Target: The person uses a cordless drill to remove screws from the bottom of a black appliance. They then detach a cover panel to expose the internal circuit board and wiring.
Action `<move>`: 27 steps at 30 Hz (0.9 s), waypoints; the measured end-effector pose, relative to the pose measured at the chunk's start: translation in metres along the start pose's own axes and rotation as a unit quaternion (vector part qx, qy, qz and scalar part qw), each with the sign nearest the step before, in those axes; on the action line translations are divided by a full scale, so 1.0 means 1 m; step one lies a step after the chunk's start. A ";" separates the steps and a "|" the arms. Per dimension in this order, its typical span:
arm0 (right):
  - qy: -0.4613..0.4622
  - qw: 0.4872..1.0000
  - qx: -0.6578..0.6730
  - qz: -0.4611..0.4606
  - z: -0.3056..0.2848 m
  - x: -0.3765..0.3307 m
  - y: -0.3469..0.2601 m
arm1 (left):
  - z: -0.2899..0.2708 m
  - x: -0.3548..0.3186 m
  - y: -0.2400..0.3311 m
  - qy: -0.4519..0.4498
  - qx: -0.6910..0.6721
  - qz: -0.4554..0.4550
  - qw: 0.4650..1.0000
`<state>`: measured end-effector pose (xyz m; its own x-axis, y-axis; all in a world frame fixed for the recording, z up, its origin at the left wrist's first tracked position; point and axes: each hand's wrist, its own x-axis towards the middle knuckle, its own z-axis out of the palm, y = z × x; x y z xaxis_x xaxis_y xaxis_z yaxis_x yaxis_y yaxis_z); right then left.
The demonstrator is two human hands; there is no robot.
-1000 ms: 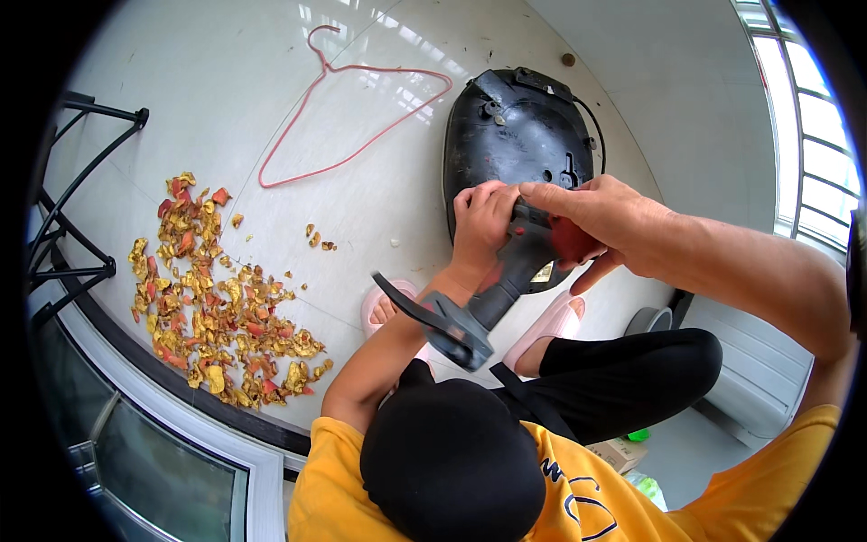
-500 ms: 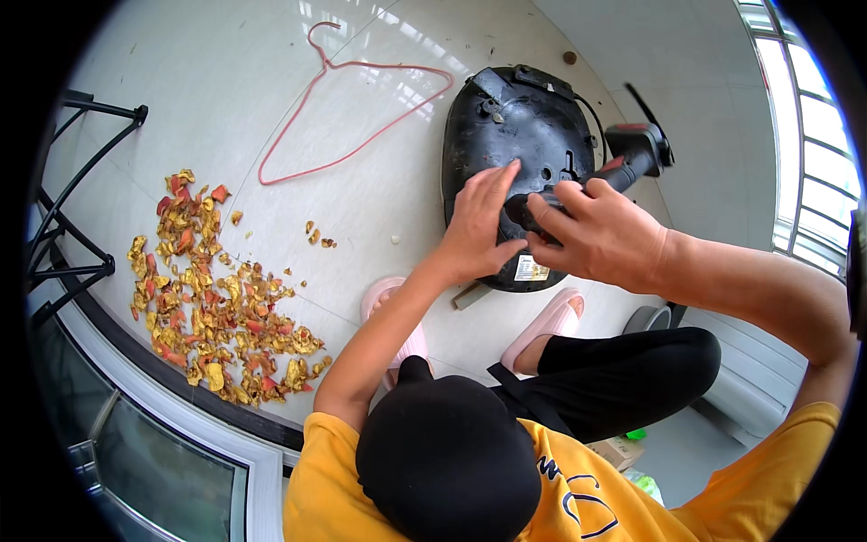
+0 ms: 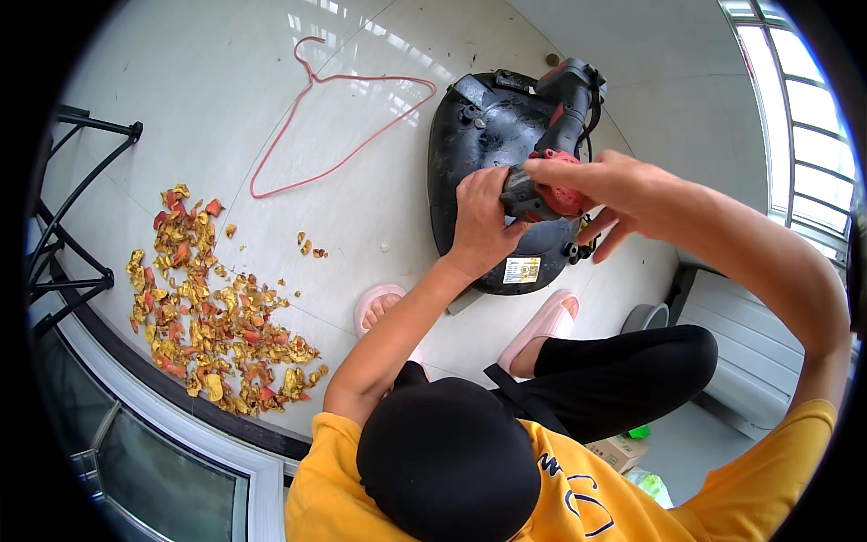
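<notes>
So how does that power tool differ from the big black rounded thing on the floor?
The power tool is smaller than the black rounded thing. The power tool has red parts and a long handle, while the black rounded thing is a broad oval. The left hand grips the power tool, while the black rounded thing lies on the floor. Both have black surfaces.

Dressed in a yellow shirt (image 3: 632, 506) with short sleeves (image 3: 781, 452) and a dark, looping print (image 3: 578, 506) on the front. Clad below in black trousers (image 3: 623, 357). Shod in pale pink slides (image 3: 533, 336) — open-toed, broad-banded.
</notes>
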<state>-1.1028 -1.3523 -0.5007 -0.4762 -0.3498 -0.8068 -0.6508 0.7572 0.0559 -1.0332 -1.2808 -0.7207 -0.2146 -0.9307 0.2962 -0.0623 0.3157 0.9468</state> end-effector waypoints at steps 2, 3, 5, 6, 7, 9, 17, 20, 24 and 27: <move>-0.024 0.998 0.059 0.009 0.018 0.009 0.001 | 0.002 0.000 0.005 0.010 0.016 0.014 1.000; -0.027 0.998 0.060 -0.010 0.021 0.016 0.007 | 0.000 0.000 0.009 0.015 0.025 0.019 0.999; -0.034 0.996 0.062 -0.050 0.018 0.025 0.020 | -0.010 -0.001 0.007 -0.025 0.022 0.026 0.999; -0.013 0.994 0.044 -0.100 0.019 0.024 0.026 | -0.018 -0.001 0.001 -0.046 0.013 0.030 0.998; 0.010 0.983 -0.038 -0.182 0.016 0.029 0.029 | -0.028 -0.003 -0.004 -0.067 0.005 0.033 0.997; 0.067 0.921 -0.192 -0.332 0.009 0.034 0.041 | -0.043 -0.013 -0.019 -0.048 -0.024 -0.034 0.998; 0.061 0.541 -0.565 -0.620 0.014 0.024 0.018 | -0.083 -0.011 -0.022 -0.101 -0.330 -0.268 0.900; 0.065 0.495 -0.586 -0.638 0.018 0.026 0.024 | -0.066 0.000 -0.004 -0.169 -0.060 0.013 0.984; 0.055 0.526 -0.590 -0.611 0.017 0.017 0.026 | -0.036 0.003 -0.007 -0.191 -0.084 0.006 0.978; 0.034 0.729 -0.407 -0.549 0.014 -0.001 0.037 | -0.037 -0.002 -0.009 -0.136 -0.046 0.067 0.987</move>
<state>-1.1181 -1.3160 -0.5065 0.5863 -0.5457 -0.5987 -0.7839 -0.5685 -0.2495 -0.9959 -1.2883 -0.7253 -0.4693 -0.7934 0.3876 0.0707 0.4038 0.9121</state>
